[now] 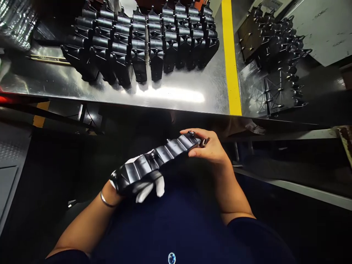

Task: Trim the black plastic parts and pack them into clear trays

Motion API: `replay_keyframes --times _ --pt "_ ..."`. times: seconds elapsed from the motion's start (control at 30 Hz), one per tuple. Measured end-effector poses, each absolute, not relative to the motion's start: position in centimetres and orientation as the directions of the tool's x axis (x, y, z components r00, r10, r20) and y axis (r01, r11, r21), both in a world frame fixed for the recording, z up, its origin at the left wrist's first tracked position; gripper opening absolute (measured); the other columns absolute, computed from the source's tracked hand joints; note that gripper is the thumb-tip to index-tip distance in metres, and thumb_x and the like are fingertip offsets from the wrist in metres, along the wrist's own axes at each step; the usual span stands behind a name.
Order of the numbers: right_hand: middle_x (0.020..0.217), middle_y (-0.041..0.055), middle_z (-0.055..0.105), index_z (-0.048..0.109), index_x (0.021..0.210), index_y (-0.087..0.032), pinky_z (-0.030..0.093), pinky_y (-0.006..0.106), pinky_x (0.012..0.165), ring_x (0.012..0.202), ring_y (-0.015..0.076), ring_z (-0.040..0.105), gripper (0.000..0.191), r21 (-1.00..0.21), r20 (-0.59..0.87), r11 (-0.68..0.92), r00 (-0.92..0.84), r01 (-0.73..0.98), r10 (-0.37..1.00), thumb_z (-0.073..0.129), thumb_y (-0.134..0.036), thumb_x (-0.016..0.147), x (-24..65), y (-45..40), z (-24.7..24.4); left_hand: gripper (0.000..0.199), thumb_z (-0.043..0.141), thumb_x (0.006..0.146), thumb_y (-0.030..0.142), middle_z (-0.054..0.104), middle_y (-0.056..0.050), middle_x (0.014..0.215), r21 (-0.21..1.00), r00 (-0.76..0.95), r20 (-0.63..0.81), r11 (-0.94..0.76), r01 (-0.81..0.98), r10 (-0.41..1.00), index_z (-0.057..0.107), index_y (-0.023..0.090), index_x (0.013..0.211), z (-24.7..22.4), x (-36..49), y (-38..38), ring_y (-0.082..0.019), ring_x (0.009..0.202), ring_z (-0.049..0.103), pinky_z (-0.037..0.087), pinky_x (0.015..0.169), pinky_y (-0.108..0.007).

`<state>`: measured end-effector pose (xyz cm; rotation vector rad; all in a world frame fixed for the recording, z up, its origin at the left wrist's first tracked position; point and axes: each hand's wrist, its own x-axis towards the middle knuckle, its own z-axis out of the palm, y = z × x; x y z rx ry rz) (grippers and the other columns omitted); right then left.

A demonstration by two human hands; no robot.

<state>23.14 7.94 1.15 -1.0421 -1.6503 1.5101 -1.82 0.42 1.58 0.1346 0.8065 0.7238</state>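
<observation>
So I've got a long black ribbed part (158, 157) held across my lap with both hands, below the table edge. Left hand (143, 179) wears a white glove and cups the part's low end at about 8 o'clock, fingers wrapped under it. Right hand (210, 148) is bare and pinches the high end at 2 o'clock — thumb under, fingers curled over the top. There's something small and metallic by the right fingertips, can't tell what it is.

My read: this is the check-it-over stage, with the part turned ribs up and tilted toward me. Whatever comes next wants a firm grip at both ends, since the thing is long and would twist easily, and the right fingers are only on the very tip.

Up at 12 o'clock there's a shiny steel table (176, 93) with glare across it. Rows of black parts (143, 40) stand packed together on it, from 11 to 12. A yellow stripe (230, 55) runs down the table at 1 o'clock. Right of it, at 2 o'clock, sits a pile (275, 55) of darker frames with small metal studs. Under the table it's dark — just some framing and a grey rail (302, 189) at 3 o'clock.
</observation>
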Motion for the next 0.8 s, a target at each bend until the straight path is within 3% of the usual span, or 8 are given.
replay_keyframes --times 0.1,0.2,0.27,0.33,0.47,0.67,0.8 --pt "0.087 0.0031 0.07 0.069 0.099 -0.02 0.052 0.026 0.063 0.075 0.0169 0.064 0.053 -0.994 0.027 0.053 -0.265 0.091 0.964 0.083 -0.051 0.059 22.9 7.7 1.2 0.006 0.065 0.074 0.018 0.067 -0.003 0.054 0.461 0.423 -0.556 0.689 -0.559 0.715 0.07 0.018 0.071 1.1 -2.0 1.0 -0.011 0.035 0.055 0.042 0.032 -0.018" --pt "0.085 0.0025 0.069 0.067 0.096 -0.02 0.052 0.027 0.064 0.076 0.017 0.064 0.048 -0.991 0.037 0.047 -0.078 0.123 0.996 0.082 -0.05 0.061 21.5 7.0 1.2 0.018 0.063 0.069 0.004 0.073 -0.002 0.079 0.58 0.117 -0.526 0.456 -0.676 0.842 0.07 0.017 0.08 1.5 -1.5 1.7 -0.013 0.069 0.068 0.057 0.06 -0.02" --pt "0.081 0.0015 0.068 0.066 0.095 -0.02 0.051 0.025 0.059 0.069 0.0145 0.061 0.046 -0.987 0.014 0.022 -0.054 0.162 0.998 0.081 -0.048 0.062 20.2 6.3 1.2 0.035 0.062 0.067 -0.002 0.073 -0.002 0.096 0.609 0.032 -0.486 0.365 -0.704 0.874 0.069 0.019 0.094 1.9 -0.8 2.0 -0.016 0.095 0.068 0.056 0.085 -0.029" --pt "0.076 0.0001 0.066 0.066 0.097 -0.019 0.046 0.022 0.051 0.059 0.0109 0.057 0.047 -0.986 -0.001 0.024 -0.148 0.167 0.989 0.08 -0.049 0.064 19.0 5.6 1.3 0.036 0.064 0.073 0.004 0.073 -0.002 0.104 0.553 0.066 -0.482 0.362 -0.75 0.874 0.068 0.022 0.105 2.2 -0.2 2.1 -0.019 0.109 0.064 0.052 0.097 -0.035" --pt "0.077 0.0015 0.066 0.069 0.096 -0.017 0.042 0.021 0.049 0.056 0.009 0.054 0.043 -0.994 0.04 0.079 -0.418 0.076 0.907 0.067 -0.056 0.077 18.2 5.0 1.5 0.028 0.068 0.078 0.017 0.076 -0.002 0.096 0.431 0.071 -0.59 0.388 -0.815 0.804 0.07 0.021 0.106 2.1 0.3 1.8 -0.021 0.105 0.067 0.053 0.095 -0.03" --pt "0.072 0.0031 0.066 0.068 0.073 -0.015 0.044 0.025 0.06 0.065 0.0117 0.057 0.024 -0.991 0.076 0.116 -0.409 0.073 0.909 0.065 -0.035 0.085 19.3 6.1 1.9 0.027 0.058 0.083 0.008 0.076 -0.002 0.09 0.357 0.062 -0.669 0.393 -0.847 0.741 0.07 0.019 0.104 2.1 0.5 1.5 -0.018 0.093 0.071 0.057 0.087 -0.028" --pt "0.066 0.0013 0.063 0.064 0.068 -0.015 0.042 0.024 0.054 0.058 0.0103 0.053 0.027 -0.989 0.098 0.134 -0.412 0.06 0.906 0.064 -0.035 0.085 19.1 6.2 2.0 0.033 0.039 0.093 0.007 0.076 -0.004 0.078 0.167 0.194 -0.742 0.457 -0.874 0.642 0.071 0.014 0.088 2.5 1.5 2.0 -0.012 0.072 0.072 0.059 0.071 -0.018"
